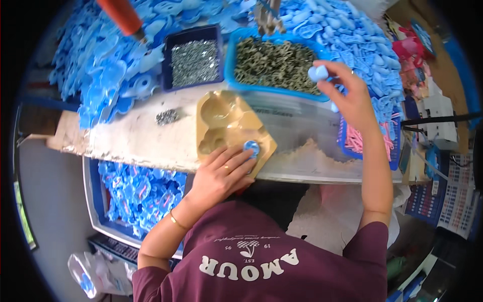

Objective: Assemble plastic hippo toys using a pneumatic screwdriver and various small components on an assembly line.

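My right hand (347, 93) is raised at the right, near the tray of metal pieces, pinching a small light-blue plastic piece (318, 73) between thumb and fingers. On the bench in front of me lies a tan moulded fixture (221, 113) with rounded hollows. Across its near part rests my left hand (224, 171), fingers closed over a blue plastic part (251, 147). Only some of that part shows past the fingertips, and the fingers hide the rest.
A dark-blue tray (165, 70) holds small screws; a light-blue tray (230, 75) holds metal pieces. Blue parts (108, 75) are heaped behind. An orange screwdriver (121, 17) hangs above. Loose screws (167, 117) lie left. A blue basket (395, 156) holds pink pieces; a bin (95, 211) stands below.
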Demonstrator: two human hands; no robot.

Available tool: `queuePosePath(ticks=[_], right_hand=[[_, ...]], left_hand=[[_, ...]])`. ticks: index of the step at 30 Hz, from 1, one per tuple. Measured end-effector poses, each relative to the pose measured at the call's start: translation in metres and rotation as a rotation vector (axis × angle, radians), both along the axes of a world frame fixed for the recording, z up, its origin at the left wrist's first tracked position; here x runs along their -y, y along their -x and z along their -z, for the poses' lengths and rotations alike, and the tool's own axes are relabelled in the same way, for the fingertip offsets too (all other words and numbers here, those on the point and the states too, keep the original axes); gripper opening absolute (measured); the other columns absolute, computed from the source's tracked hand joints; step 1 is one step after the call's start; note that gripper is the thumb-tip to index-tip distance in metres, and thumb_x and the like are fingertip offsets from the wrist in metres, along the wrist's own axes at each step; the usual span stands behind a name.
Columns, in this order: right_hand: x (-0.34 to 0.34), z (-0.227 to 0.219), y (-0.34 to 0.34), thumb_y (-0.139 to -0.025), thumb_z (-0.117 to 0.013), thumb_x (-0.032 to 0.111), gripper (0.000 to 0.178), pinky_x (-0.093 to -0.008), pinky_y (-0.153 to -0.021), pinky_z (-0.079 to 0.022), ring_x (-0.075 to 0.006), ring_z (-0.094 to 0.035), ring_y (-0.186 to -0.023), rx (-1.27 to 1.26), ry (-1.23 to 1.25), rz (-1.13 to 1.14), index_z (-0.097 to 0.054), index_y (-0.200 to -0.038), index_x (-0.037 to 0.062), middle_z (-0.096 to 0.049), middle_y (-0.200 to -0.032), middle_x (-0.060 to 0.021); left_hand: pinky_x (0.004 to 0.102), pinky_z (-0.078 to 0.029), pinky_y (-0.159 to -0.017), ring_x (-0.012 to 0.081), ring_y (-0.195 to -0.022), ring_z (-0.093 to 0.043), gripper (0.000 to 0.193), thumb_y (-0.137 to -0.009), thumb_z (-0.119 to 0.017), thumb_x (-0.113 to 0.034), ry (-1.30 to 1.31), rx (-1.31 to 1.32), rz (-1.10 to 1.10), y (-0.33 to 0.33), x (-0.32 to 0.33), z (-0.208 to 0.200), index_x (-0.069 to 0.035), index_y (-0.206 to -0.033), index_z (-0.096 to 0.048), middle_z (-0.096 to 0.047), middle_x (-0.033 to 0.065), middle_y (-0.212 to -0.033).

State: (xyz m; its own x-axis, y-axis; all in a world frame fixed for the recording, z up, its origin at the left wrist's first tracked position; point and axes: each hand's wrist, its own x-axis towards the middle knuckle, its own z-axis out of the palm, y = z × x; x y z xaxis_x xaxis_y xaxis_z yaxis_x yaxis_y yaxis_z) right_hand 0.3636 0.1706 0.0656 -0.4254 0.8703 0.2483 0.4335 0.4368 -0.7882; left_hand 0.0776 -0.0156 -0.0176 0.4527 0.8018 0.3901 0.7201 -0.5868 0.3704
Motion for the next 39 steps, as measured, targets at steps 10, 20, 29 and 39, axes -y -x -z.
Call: queuePosePath(ticks=[10, 20, 29, 39], right_hand=[[0.070, 0.015, 0.076, -0.089, -0.072, 0.001, 0.037, -0.0327, -0.087, -0.054, -0.0209, -0.068, -0.101, 0.081, 0.098, -0.370, -0.068, -0.125, 0.0062, -0.068, -0.112, -0.0093], [0.094, 0.055, 0.125, -0.074, -0.071, 0.007, 0.045, -0.0403, -0.093, -0.052, -0.0290, -0.063, -0.108, 0.425, -0.434, -0.699, -0.068, -0.118, 0.0113, -0.066, -0.114, -0.0063], [0.096, 0.033, 0.129, -0.083, -0.074, 0.005, 0.025, -0.0398, -0.082, -0.054, -0.0284, -0.065, -0.097, 0.294, -0.349, -0.579, -0.074, -0.107, 0.0080, -0.070, -0.107, -0.0063], [0.099, 0.043, 0.126, -0.082, -0.075, 0.005, 0.019, -0.0387, -0.078, -0.054, -0.0276, -0.067, -0.090, 0.242, -0.321, -0.583, -0.074, -0.101, 0.0074, -0.071, -0.099, -0.0062]], left_hand=[[0.0406, -0.054, -0.094, 0.0294, -0.119, -0.063, 0.041, -0.086, -0.074, -0.016, -0.050, 0.062, -0.090, -0.006, 0.013, 0.023, -0.007, -0.125, -0.068, -0.066, 0.0074, -0.132], [0.0385, -0.054, -0.093, 0.0255, -0.105, -0.067, 0.031, -0.087, -0.074, -0.018, -0.344, 0.107, 0.031, 0.054, 0.032, 0.006, -0.010, -0.116, -0.068, -0.069, 0.0064, -0.116], [0.0421, -0.044, -0.098, 0.0297, -0.112, -0.058, 0.029, -0.089, -0.073, -0.021, -0.527, -0.090, -0.810, 0.196, -0.087, -0.029, -0.012, -0.116, -0.066, -0.065, 0.0037, -0.124], [0.0354, -0.045, -0.087, 0.0261, -0.096, -0.057, 0.022, -0.103, -0.054, -0.023, -0.462, 0.542, -0.714, 0.253, -0.084, -0.108, -0.004, -0.105, -0.065, -0.066, 0.0094, -0.099]])
